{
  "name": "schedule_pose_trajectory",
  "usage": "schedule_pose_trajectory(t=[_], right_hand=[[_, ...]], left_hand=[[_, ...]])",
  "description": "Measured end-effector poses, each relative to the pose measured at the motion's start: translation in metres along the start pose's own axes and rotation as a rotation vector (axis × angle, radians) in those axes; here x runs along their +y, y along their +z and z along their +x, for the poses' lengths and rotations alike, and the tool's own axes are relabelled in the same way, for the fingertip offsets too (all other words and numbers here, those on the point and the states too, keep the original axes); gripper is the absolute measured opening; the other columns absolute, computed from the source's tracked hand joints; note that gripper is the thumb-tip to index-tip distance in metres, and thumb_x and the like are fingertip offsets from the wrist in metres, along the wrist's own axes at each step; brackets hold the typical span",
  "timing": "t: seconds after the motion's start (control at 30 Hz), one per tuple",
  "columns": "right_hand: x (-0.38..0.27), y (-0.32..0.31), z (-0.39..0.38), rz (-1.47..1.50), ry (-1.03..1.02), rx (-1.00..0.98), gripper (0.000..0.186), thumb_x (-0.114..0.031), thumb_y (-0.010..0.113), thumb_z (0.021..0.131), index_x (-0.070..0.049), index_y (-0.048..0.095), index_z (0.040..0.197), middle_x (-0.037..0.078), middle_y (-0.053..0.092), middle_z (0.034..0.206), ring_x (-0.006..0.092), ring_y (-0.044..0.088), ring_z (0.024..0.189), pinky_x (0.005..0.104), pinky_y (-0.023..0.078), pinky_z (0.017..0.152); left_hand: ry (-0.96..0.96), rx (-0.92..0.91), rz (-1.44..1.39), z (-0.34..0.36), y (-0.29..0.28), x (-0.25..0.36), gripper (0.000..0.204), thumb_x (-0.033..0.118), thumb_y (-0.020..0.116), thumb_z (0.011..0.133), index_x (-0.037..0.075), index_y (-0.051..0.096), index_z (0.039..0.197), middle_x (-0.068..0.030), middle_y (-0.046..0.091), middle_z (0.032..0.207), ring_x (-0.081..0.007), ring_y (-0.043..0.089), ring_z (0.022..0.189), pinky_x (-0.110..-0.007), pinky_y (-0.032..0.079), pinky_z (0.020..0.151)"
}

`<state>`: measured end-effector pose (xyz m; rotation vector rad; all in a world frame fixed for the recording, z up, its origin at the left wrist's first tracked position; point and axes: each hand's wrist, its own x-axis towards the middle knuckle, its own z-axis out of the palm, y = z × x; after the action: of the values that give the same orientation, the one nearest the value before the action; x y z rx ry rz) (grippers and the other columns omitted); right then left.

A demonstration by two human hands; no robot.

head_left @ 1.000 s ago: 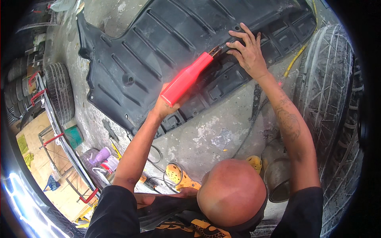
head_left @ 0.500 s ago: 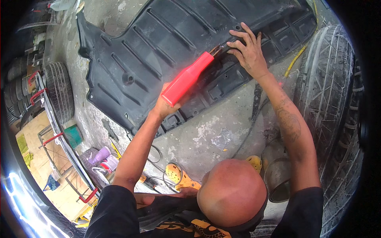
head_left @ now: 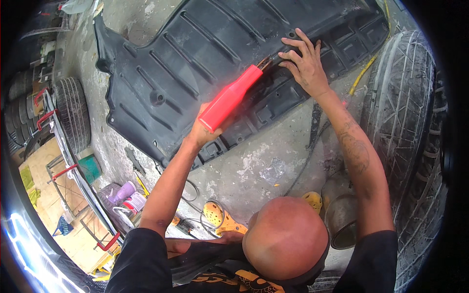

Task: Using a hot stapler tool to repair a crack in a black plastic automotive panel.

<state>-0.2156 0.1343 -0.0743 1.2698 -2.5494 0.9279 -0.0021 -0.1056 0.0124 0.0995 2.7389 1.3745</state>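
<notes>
My left hand (head_left: pixel 207 131) is closed around a red hot stapler (head_left: pixel 232 96), a gun-shaped tool with two copper-coloured prongs. The prongs point up and right, their tips close to a black ribbed plastic undertray (head_left: pixel 188 73). My right hand (head_left: pixel 305 66) rests by the tips with its fingers spread over the undertray. Its thumb and forefinger lie just right of the prongs, apart from each other. Whether a small staple sits at the tips is too fine to tell. The undertray lies on the concrete floor, a row of moulded pockets along its near edge.
A large tyre (head_left: pixel 398 102) stands on the right, a metal cylinder (head_left: pixel 342 219) near it. Cables and a yellow clog (head_left: pixel 220 217) are below. To the left are another tyre (head_left: pixel 73 112), a green container (head_left: pixel 89 167), a purple bottle (head_left: pixel 123 191) and a wooden board (head_left: pixel 53 195) with red-handled clamps.
Hardly anything differs. The stapler and both hands have shifted by a tiny amount; the undertray stays in place.
</notes>
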Motion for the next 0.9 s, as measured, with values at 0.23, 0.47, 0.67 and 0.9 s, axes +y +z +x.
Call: schedule_pose_trajectory(t=[0.23, 0.47, 0.67, 0.9], right_hand=[[0.000, 0.000, 0.001, -0.011, -0.002, 0.002, 0.020, -0.031, 0.067, 0.092, -0.024, 0.066, 0.110, -0.007, 0.050, 0.142, 0.0272, 0.027, 0.151, 0.0805, 0.023, 0.112], [0.000, 0.001, 0.001, -0.014, 0.003, -0.007, 0.020, -0.032, 0.067, 0.092, -0.024, 0.065, 0.110, -0.007, 0.049, 0.143, 0.0272, 0.027, 0.151, 0.0807, 0.024, 0.111], [0.001, 0.001, 0.001, -0.011, -0.005, -0.005, 0.020, -0.030, 0.067, 0.092, -0.024, 0.064, 0.111, -0.006, 0.049, 0.143, 0.0273, 0.026, 0.151, 0.0811, 0.023, 0.111], [0.000, 0.001, 0.002, -0.002, -0.004, 0.002, 0.021, -0.031, 0.068, 0.091, -0.024, 0.064, 0.111, -0.006, 0.049, 0.143, 0.0273, 0.027, 0.151, 0.0807, 0.023, 0.112]], left_hand=[[0.017, 0.008, 0.062, -0.002, 0.001, -0.004, 0.028, 0.008, 0.072, 0.089, 0.003, 0.068, 0.116, -0.0178, 0.070, 0.103, -0.0355, 0.067, 0.092, -0.039, 0.052, 0.079], [-0.007, -0.017, 0.092, -0.006, 0.002, -0.011, 0.025, 0.008, 0.073, 0.089, 0.003, 0.069, 0.113, -0.0171, 0.071, 0.102, -0.0358, 0.067, 0.091, -0.039, 0.052, 0.078], [0.062, 0.055, 0.027, -0.001, 0.005, -0.008, 0.032, 0.004, 0.071, 0.080, 0.003, 0.067, 0.112, -0.0191, 0.068, 0.091, -0.0405, 0.064, 0.080, -0.041, 0.051, 0.072], [-0.013, -0.018, 0.058, -0.006, 0.001, -0.011, 0.023, 0.006, 0.072, 0.088, 0.003, 0.068, 0.110, -0.0168, 0.071, 0.102, -0.0366, 0.067, 0.091, -0.040, 0.052, 0.079]])
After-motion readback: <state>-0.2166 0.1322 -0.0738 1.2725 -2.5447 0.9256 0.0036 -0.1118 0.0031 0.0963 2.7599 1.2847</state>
